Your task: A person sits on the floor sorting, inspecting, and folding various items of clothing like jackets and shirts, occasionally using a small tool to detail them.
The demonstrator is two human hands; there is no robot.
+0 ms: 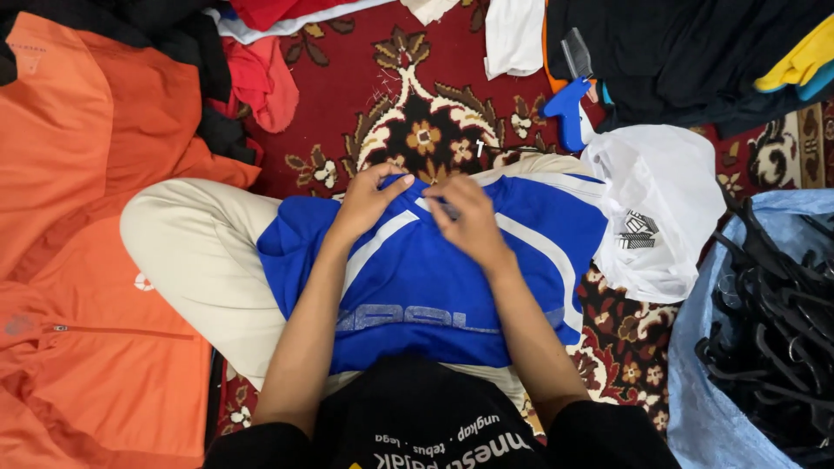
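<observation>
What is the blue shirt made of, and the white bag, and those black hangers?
The blue shirt looks like smooth, slightly shiny sports fabric, probably polyester; it drapes in soft folds under both hands. The white bag seems thin plastic: glossy, crinkled and a bit see-through. The black hangers look like hard moulded plastic with a dull sheen, though that is hard to be sure of.

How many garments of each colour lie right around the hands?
Blue shirt under both hands: 1
Orange jackets: 1
White plastic bags: 1
Blue tagging guns: 1
Total: 4
</observation>
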